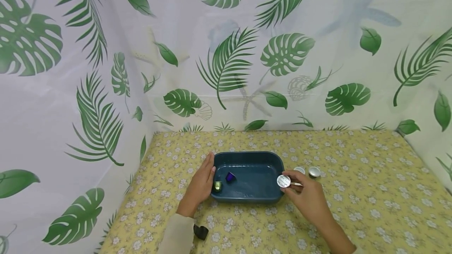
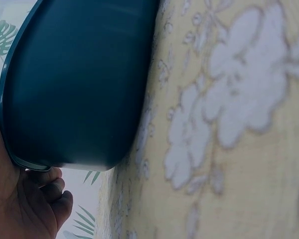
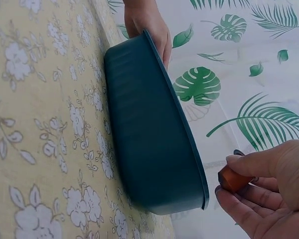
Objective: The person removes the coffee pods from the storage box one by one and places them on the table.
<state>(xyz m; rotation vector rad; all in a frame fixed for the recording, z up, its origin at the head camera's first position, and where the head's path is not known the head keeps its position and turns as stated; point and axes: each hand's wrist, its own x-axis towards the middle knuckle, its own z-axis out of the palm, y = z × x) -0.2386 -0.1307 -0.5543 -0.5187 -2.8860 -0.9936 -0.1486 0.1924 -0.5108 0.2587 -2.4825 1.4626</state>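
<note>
A dark blue rectangular baking dish (image 1: 247,200) stands on the table. My left hand (image 1: 201,183) grips its left end, with the palm against the outer wall and the lower fingers (image 2: 52,191) bent near the rim. Inside the dish lie a purple coffee capsule (image 1: 230,177) and a green-gold coffee capsule (image 1: 217,186), both toward the left. Between thumb and fingertips, my right hand (image 1: 306,195) pinches an orange coffee capsule (image 3: 234,178) at the dish's right rim. Its silver foil lid (image 1: 283,181) faces the head camera.
Beyond the right hand, two small white round things (image 1: 314,172) sit on the table, one partly hidden by the fingers. A black object (image 1: 201,232) shows beside the left sleeve. The yellow floral tablecloth (image 1: 370,191) reaches a leaf-patterned wall covering (image 1: 240,101).
</note>
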